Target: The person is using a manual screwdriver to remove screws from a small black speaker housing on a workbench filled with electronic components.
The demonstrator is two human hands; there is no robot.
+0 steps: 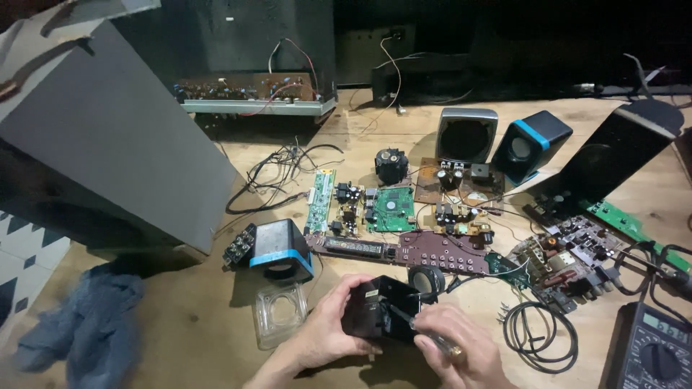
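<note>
Hands (328, 328) (454, 346) curl around black box (375, 310), screwdriver (422, 331) inserted.

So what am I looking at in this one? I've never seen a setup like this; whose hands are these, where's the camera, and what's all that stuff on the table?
There is no machine here: a person works with bare hands, filmed by one camera worn on their head and looking down. The left hand grips a small black box, apparently a speaker housing. The right hand holds a screwdriver with its tip at the box. On the wooden table lie a green circuit board, a long brown board, a black speaker with a blue band, a clear plastic cover, a roll of black tape, a coiled cable and a multimeter. More small speakers stand farther back, and a blue cloth lies at the left.
</note>
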